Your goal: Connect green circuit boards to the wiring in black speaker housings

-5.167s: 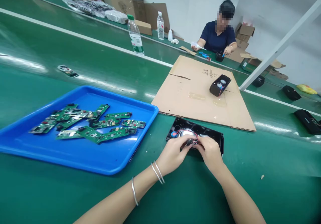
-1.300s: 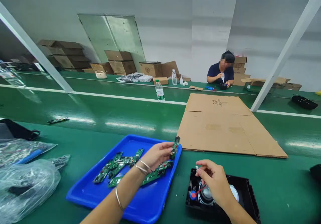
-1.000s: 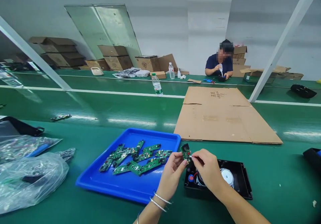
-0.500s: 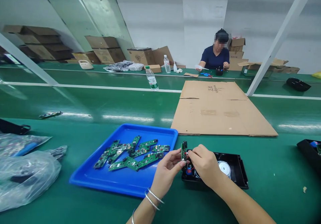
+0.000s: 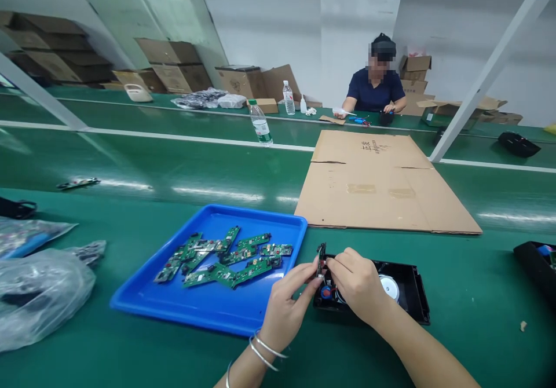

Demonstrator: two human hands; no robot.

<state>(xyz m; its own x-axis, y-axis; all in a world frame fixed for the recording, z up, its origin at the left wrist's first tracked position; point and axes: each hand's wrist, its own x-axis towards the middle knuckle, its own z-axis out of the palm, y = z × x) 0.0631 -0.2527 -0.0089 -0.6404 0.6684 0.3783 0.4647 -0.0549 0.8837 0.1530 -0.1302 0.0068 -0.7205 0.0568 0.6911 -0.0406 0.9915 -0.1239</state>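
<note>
L hand: thumb + fingers pinching one board by lower part; board upright, nearly edge-on to view. R hand: thumb + forefinger pressed together at board's face, prob. on plug, tho plug itself hidden.

Chg: a moment ago hands apart, L w/ board over tray, R w/ plug above case. Now both meet at board, since turned from face-on to edge-on. Means (my read): board & plug brought together; whether plug is seated, can't tell. Board still outside case.

Case: on tabletop, open side up, partly behind R hand. Speaker just R of R hand; blue-red cap just below R fingertips.

Tray: L of L hand, apart from it. Spare boards in it, some overlapping.

Card: flat, beyond both hands, untouched.

Far side, well beyond hands: co-worker has lowered white bottle from black unit; no bearing on near work, I'd say.
</note>
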